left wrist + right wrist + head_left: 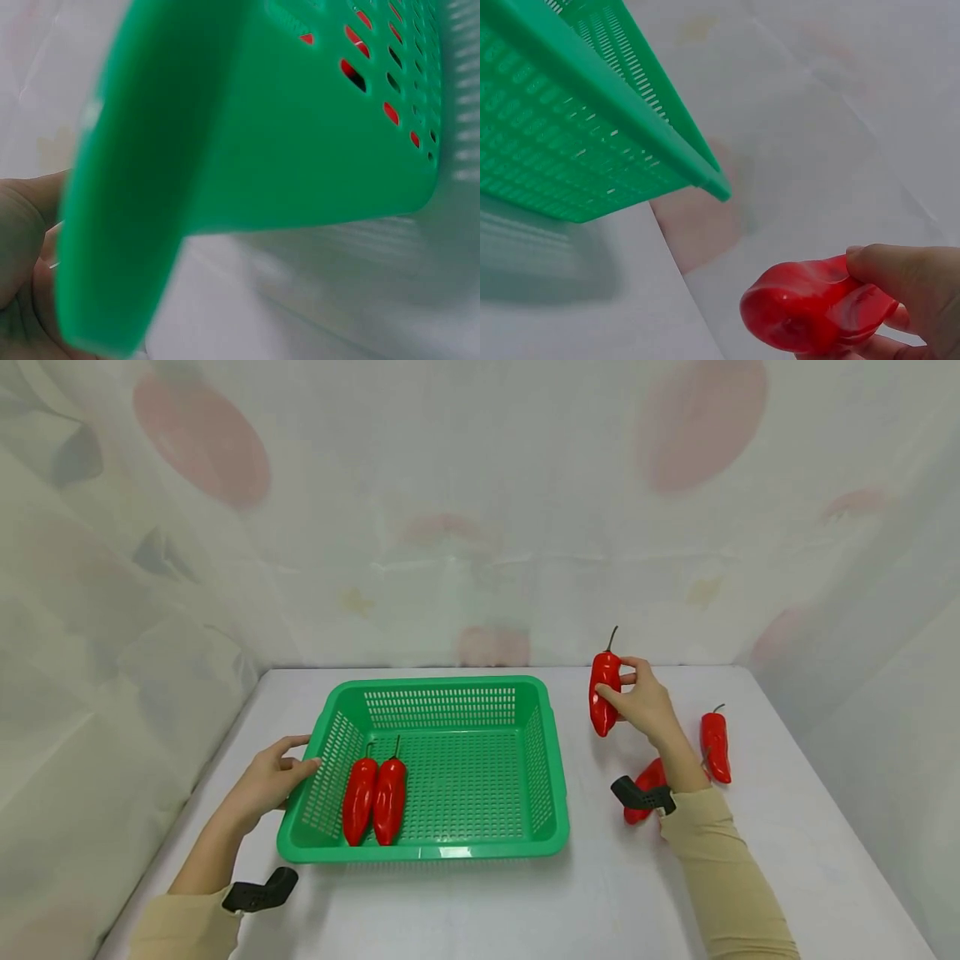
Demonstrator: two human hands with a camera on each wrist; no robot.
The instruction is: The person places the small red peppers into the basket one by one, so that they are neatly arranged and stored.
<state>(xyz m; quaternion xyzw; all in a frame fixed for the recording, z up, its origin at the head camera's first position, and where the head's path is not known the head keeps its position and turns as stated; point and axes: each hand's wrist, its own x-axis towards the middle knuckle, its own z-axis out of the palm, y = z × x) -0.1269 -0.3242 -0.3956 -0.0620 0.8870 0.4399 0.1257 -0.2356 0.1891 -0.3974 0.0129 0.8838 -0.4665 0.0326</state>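
My right hand [647, 700] pinches a glossy red chili pepper [604, 689] between thumb and fingers, its stem pointing up, to the right of the basket. The right wrist view shows the blunt end of that pepper [795, 307] facing the camera. At the basket's left side, my left hand [266, 781] grips the rim of the green plastic basket [495, 852], thumb on top. In the left wrist view, fingers show partly behind the green rim [142, 172]. Two red peppers [360, 802] lie side by side in the basket's left part, stems toward the back.
Right of the basket, a red pepper [716, 747] lies on the white table [600, 893]. Another red pepper [643, 810] is partly hidden under my right wrist and its black wrist mount [643, 795]. Pale printed cloth [480, 468] rises behind and beside the table.
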